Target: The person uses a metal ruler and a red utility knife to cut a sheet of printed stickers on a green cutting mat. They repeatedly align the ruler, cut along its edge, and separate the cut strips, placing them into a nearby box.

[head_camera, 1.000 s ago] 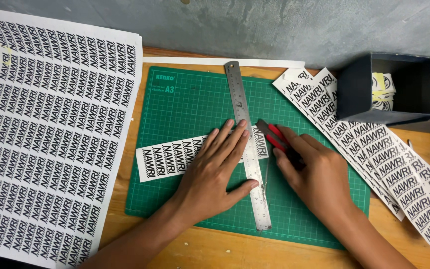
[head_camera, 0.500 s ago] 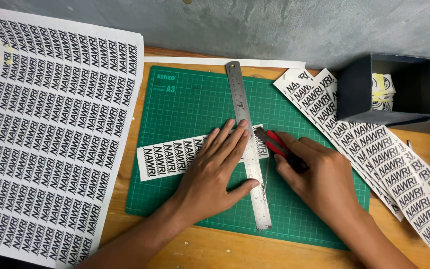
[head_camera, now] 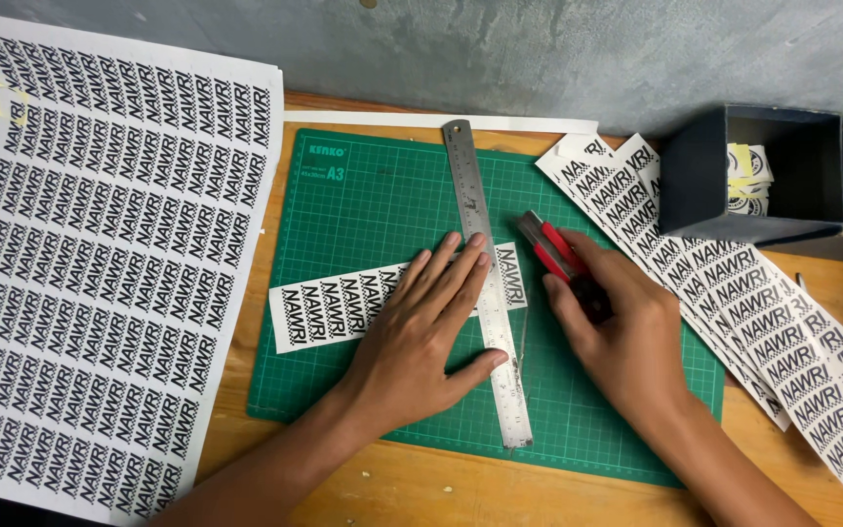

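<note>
Left hand [head_camera: 420,337]: flat, fingers spread, grasping nothing, pressing down on steel ruler [head_camera: 481,254] and on printed sticker strip [head_camera: 343,303] beneath it; thumb touching ruler's edge. Steel ruler: lying near-upright across green cutting mat [head_camera: 382,195], upper end at 12 o'clock of the mat, lower end toward 6 o'clock, crossing the strip's right portion. Printed sticker strip: slightly tilted, at 9 o'clock of the left hand, short end showing just right of the ruler. Right hand [head_camera: 626,337]: clenched around red-and-black utility knife [head_camera: 553,252], blade end pointing to 11 o'clock, apart from the ruler, at 3 o'clock of it. Large printed sticker sheet [head_camera: 100,263]: at 9 o'clock of the mat. Pile of cut sticker strips [head_camera: 734,283]: fanned at 3 o'clock. Dark open box [head_camera: 700,181]: at 2 o'clock, holding small stickers. Wooden table [head_camera: 421,483]: beneath everything.
</note>
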